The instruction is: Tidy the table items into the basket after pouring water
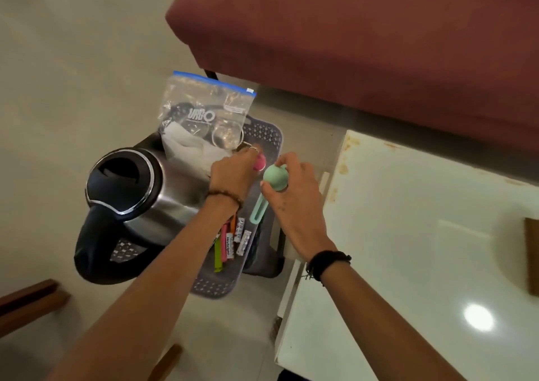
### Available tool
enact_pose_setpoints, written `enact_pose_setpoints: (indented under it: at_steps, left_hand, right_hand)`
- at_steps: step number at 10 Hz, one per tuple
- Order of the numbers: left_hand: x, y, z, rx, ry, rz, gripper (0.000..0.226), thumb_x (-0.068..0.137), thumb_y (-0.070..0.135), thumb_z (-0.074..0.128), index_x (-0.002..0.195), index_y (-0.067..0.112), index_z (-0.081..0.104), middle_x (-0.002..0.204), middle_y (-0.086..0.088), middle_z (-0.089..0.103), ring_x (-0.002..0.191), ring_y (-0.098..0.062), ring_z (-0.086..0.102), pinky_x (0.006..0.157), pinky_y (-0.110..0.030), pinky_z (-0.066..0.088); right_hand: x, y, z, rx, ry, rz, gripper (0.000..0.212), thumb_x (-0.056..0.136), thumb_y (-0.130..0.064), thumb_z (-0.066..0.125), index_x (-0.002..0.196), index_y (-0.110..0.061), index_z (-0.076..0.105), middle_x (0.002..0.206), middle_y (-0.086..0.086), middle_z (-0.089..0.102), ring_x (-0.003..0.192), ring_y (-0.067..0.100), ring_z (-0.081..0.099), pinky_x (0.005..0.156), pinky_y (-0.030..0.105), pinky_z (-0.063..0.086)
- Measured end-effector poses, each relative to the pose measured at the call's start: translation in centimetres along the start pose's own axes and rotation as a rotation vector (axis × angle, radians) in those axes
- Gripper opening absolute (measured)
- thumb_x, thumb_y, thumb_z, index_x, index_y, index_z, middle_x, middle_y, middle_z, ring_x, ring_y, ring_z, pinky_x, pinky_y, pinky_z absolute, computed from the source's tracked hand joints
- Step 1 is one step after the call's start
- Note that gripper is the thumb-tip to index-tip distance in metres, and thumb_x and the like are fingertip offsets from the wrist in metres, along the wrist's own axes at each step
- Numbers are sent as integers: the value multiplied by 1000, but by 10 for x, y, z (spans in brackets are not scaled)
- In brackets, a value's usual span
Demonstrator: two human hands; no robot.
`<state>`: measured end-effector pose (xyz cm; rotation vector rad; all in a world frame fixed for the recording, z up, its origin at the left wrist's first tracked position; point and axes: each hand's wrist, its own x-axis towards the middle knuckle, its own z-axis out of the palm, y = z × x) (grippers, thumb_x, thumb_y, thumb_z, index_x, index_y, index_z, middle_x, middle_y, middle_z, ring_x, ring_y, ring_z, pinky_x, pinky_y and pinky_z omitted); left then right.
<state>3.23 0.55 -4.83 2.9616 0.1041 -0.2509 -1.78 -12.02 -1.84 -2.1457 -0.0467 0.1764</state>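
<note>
Right hand (294, 188) curled round green round-headed tool (275, 178), held above grey perforated basket (264, 137). Left hand (233, 173) closed on pink item (259, 163) over basket. Kettle (131, 200), zip bag (204, 109), glass (228, 137), coloured clips (226, 246) seen inside basket; white table (423, 235) just beside.

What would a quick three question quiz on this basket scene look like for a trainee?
1. True or false: the kettle stands on the white table.
2. Which hand holds the green tool?
3. The zip bag is: A in the basket, B on the sofa, C on the floor.

Key: 1 false, it sits in the basket. 2 the right hand; the left hand holds a pink tool. 3 A.
</note>
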Motion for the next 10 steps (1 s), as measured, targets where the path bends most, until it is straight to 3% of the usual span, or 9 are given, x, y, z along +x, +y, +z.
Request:
enact_pose_setpoints:
  at_steps: [2, 3, 4, 5, 6, 7, 8, 9, 10]
  left_hand:
    - [35, -3, 20, 26, -62, 152, 25, 89, 20, 48, 110, 6, 49, 116, -13, 56, 92, -35, 63, 72, -39, 48]
    - [41, -6, 18, 20, -106, 125, 40, 88, 19, 53, 125, 9, 42, 126, -11, 50, 98, -34, 61, 75, -40, 48]
    - [21, -8, 10, -211, -22, 22, 55, 86, 14, 58, 135, 17, 34, 135, -7, 43, 100, -33, 60, 76, -42, 49]
    - [-28, -10, 9, -502, 135, -57, 54, 86, 8, 55, 134, 20, 35, 137, -4, 42, 104, -31, 59, 87, -46, 51]
    - [-78, -17, 17, -686, 123, -232, 47, 91, 8, 46, 134, 22, 35, 137, -1, 44, 114, -22, 55, 96, -41, 48]
    - [-109, -22, 29, -680, 73, -292, 40, 94, 11, 42, 134, 15, 38, 136, -5, 46, 117, -22, 52, 96, -33, 44]
    - [-118, -25, 35, -619, 87, -253, 39, 93, 9, 42, 132, 11, 41, 138, -5, 46, 122, -22, 48, 95, -34, 43]
    - [-120, -29, 36, -583, 96, -234, 40, 93, 10, 43, 132, 12, 41, 139, -5, 45, 123, -24, 48, 94, -37, 45]
    - [-121, -28, 32, -580, 56, -267, 44, 90, 7, 46, 132, 16, 40, 140, -3, 42, 122, -24, 48, 98, -39, 45]
  right_hand:
    - [4, 4, 19, -5, -43, 57, 35, 88, -26, 62, 118, -20, 45, 113, 6, 50, 84, 8, 48, 64, 5, 38]
    - [5, 8, 22, -32, -35, 65, 34, 87, -26, 62, 115, -18, 45, 114, 6, 50, 84, 9, 48, 62, 7, 38]
    - [8, 9, 21, -59, -14, 42, 32, 86, -24, 63, 112, -17, 46, 113, 6, 51, 84, 11, 50, 62, 9, 41]
    - [12, 9, 22, -107, 0, 2, 33, 85, -25, 65, 111, -16, 46, 112, 6, 51, 87, 14, 52, 69, 22, 49]
    - [20, 10, 32, -253, -14, -59, 38, 86, -30, 64, 116, -16, 46, 112, 6, 53, 90, 16, 51, 67, 24, 45]
    - [29, 18, 47, -575, -55, -130, 42, 87, -37, 59, 121, -16, 44, 113, 8, 58, 100, 23, 48, 78, 32, 38]
    - [36, 23, 58, -839, -113, -157, 41, 87, -39, 55, 120, -16, 44, 112, 9, 60, 102, 26, 46, 82, 36, 34]
    - [37, 23, 62, -922, -130, -186, 35, 88, -42, 54, 108, -14, 50, 107, 8, 60, 100, 26, 45, 81, 37, 33]
    - [29, 23, 55, -797, -106, -225, 29, 91, -38, 51, 106, -13, 53, 105, 7, 60, 98, 24, 45, 80, 34, 31]
